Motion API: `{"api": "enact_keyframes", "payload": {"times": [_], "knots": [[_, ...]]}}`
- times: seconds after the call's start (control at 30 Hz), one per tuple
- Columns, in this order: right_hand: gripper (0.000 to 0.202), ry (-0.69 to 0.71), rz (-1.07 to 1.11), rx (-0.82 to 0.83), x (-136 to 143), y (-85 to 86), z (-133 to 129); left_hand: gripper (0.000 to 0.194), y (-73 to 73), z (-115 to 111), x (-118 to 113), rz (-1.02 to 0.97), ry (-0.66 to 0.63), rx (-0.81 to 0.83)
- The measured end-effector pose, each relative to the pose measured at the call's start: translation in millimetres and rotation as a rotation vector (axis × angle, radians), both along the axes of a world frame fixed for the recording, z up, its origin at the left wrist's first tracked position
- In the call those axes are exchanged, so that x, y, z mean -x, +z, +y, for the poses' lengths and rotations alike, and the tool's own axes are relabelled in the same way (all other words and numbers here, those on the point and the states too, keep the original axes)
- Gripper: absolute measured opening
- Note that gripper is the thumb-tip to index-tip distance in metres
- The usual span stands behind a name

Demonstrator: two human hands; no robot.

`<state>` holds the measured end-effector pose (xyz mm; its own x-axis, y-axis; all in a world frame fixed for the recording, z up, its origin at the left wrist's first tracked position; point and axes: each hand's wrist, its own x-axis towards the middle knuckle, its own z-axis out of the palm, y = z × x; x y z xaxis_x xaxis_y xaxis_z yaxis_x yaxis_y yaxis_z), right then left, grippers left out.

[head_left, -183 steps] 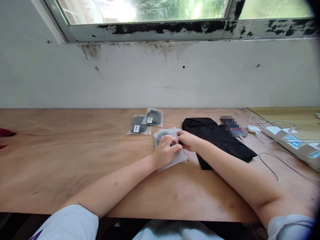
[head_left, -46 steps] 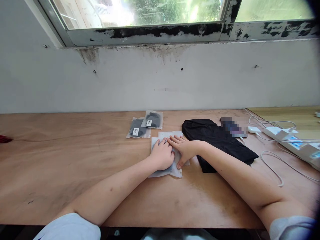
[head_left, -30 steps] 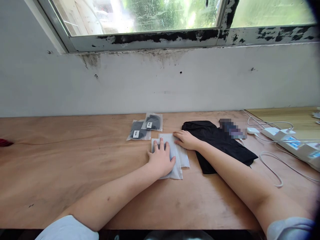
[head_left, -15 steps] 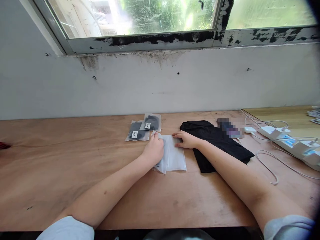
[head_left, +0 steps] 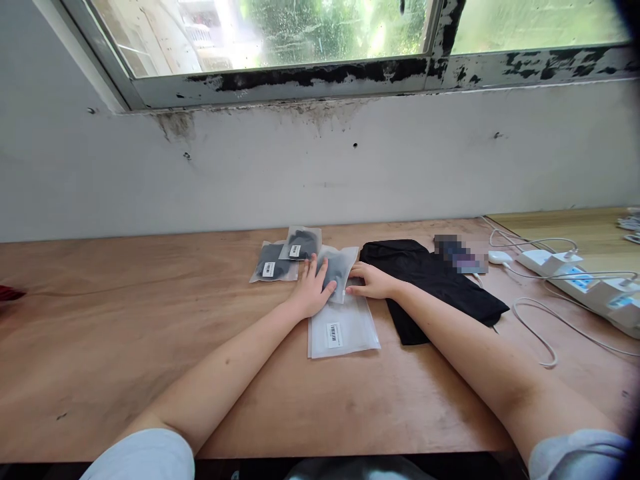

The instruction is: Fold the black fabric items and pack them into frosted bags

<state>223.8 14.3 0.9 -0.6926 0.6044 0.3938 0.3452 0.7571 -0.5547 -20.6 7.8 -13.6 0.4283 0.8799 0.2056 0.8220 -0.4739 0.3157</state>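
A frosted plastic bag with something dark inside lies tilted between my hands, over the top part of a flat stack of frosted plastic bags with a barcode label. Spread fingers of my left hand rest at the bag's left side, the thumb on its surface. My right hand lies against its right edge, fingers stretched out and palm down. Beyond my left fingertips are two more filled, labelled bags, one partly under the other.
Right of my hands lies folded black cloth, partly under my right forearm. A pixelated phone-like item touches it. White cables and a power strip occupy the table's right side. A wall with a window stands behind.
My left hand has opened from a closed grip. The filled bag has gone up and right, now lying flat between my hands; the label on the stack beneath now shows. My right hand barely moved.
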Motion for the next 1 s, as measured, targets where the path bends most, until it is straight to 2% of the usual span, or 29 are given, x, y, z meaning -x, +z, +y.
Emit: {"api": "enact_keyframes", "payload": {"times": [0.03,0.1,0.17,0.27,0.33,0.5,0.57,0.67,0.77,0.83,0.9,1.0], "knots": [[0.036,-0.006,0.017,0.023,1,-0.4,0,0.076,-4.7,1,1,0.008,-0.015,0.024],[0.042,-0.101,0.033,0.101,5,-2.5,1,0.076,-9.2,2,4,0.004,-0.027,0.027],[0.043,-0.286,0.034,0.183,12,-6.0,2,0.073,-9.5,1,5,-0.011,-0.044,0.019],[0.03,-0.532,0.052,0.247,21,-12.6,3,0.07,-7.7,0,4,-0.028,-0.067,-0.007],[0.024,-0.619,0.177,0.282,23,-17.0,5,0.069,-6.3,-2,3,-0.026,-0.075,-0.036],[0.023,-0.792,0.707,0.429,12,-18.0,17,0.061,1.2,-11,0,0.041,-0.016,-0.115],[0.022,-0.787,0.864,0.575,7,-9.9,20,0.046,5.7,-14,-1,0.088,0.021,-0.125],[0.018,-0.652,1.033,0.747,1,11.6,23,0.025,10.4,-17,-2,0.141,0.025,-0.161],[0.015,-0.471,1.132,0.772,3,33.8,27,0.021,10.1,-15,-2,0.134,0.025,-0.19],[0.016,-0.424,1.139,0.735,8,41.2,34,0.021,7.4,-12,-1,0.091,0.02,-0.185],[0.019,-0.47,1.065,0.686,14,39.1,42,0.022,3.7,-9,1,0.007,0.022,-0.181],[0.02,-0.601,0.67,0.608,23,20.5,50,0.032,-1.3,-5,5,-0.142,0.092,-0.235]]}}
